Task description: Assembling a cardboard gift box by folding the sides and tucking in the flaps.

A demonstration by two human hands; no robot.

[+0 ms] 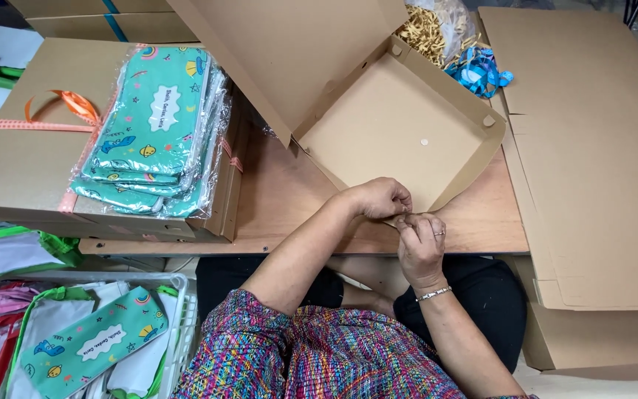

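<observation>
The open cardboard box [400,129] lies on the wooden table [275,207], lid raised at its far left, one corner pointing at the person. Left hand [379,198] and right hand [421,244] meet at that near corner, fingers pinched on something too small to identify. Left of the box: a stack of teal wrapped packages [158,125] with white oval labels, resting on a ribboned box [23,155]. Flat cardboard sheets [592,148] lie right of the box.

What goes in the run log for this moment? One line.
left hand: fingers pinch box corner | right hand: fingers pinch same corner | open cardboard box: empty, lid up | teal packets: stacked left
</observation>
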